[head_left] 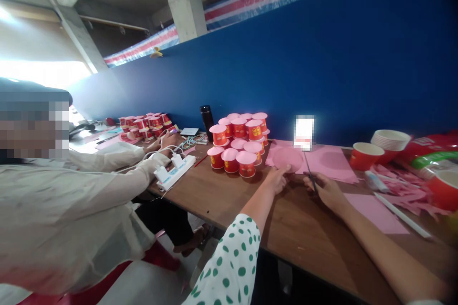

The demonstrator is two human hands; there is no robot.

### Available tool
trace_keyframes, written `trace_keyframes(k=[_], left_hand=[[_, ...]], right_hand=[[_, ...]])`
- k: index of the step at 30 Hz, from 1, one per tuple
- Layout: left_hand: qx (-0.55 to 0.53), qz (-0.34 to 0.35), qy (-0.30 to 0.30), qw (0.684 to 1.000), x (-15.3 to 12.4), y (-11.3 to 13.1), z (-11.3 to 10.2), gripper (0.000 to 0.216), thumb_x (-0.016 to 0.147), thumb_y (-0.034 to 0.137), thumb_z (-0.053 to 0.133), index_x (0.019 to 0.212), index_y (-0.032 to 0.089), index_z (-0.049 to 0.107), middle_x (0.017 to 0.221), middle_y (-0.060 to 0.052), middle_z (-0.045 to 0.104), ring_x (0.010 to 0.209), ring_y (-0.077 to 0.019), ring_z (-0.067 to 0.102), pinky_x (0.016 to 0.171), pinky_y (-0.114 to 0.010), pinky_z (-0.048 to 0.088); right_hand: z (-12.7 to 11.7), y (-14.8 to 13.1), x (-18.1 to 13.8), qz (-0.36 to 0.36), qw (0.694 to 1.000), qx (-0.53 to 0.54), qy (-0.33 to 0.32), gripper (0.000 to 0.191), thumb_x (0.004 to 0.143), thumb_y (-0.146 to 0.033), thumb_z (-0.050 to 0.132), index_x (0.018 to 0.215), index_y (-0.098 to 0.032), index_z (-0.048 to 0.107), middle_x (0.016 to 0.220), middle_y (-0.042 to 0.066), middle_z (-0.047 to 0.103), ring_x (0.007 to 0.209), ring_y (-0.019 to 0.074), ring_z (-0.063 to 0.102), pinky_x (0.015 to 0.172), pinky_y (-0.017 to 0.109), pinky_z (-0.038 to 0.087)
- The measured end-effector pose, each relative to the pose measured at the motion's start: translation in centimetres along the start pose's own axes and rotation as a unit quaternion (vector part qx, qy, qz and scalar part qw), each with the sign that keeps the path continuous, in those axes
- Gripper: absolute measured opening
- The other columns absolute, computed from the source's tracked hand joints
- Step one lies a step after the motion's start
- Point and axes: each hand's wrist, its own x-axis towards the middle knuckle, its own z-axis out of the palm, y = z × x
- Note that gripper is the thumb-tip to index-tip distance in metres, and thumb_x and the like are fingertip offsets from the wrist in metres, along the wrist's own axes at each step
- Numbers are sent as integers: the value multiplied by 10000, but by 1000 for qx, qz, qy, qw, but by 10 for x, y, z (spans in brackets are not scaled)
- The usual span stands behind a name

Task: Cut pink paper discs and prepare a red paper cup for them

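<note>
My left hand (277, 181) is closed on the edge of a round pink paper disc (287, 158), thumb on top. Just to its right, my right hand (327, 193) is closed round a slim, dark, pointed tool that looks like scissors (310, 175); its handles are mostly hidden by the fingers. The tip points away from me, apart from the disc. Under and behind the hands lie pink paper sheets (334, 164). Left of my left hand stand stacked red paper cups (246, 169) with pink discs on top.
A power strip (175, 173) with white cords lies left, near a co-worker's hands (168, 142). A black flask (206, 121) stands at the back. More red cups (367, 155), pink scraps (397, 188) and a white stick (404, 216) lie right. A blue partition (322, 66) borders the table.
</note>
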Motion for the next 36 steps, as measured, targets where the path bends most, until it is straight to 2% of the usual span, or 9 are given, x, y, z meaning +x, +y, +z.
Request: trace_keyframes(k=[21, 28, 36], left_hand=[[-2, -7, -9, 1000, -3, 3, -2, 267, 551, 193, 799, 734, 141, 612, 685, -15, 640, 641, -118, 612, 618, -246, 494], [-3, 2, -12, 1000, -3, 2, -5, 281, 546, 189, 804, 756, 149, 623, 715, -20, 651, 683, -126, 619, 634, -250, 491], [-10, 1, -6, 1000, -5, 5, -3, 257, 549, 189, 798, 723, 154, 612, 673, 8, 638, 625, -94, 592, 599, -219, 457]], right_hand=[[3, -4, -4, -21, 999, -19, 13, 584, 596, -526, 724, 1038, -154, 645, 591, 11, 609, 522, 154, 558, 433, 261, 468], [3, -1, -3, -6, 1000, -7, 3, 576, 622, -493, 723, 1080, -159, 616, 677, 25, 616, 563, 148, 561, 431, 250, 485], [7, -7, -8, -22, 1000, -3, 6, 520, 678, -493, 675, 1072, -161, 596, 667, 5, 576, 535, 125, 528, 405, 223, 448]])
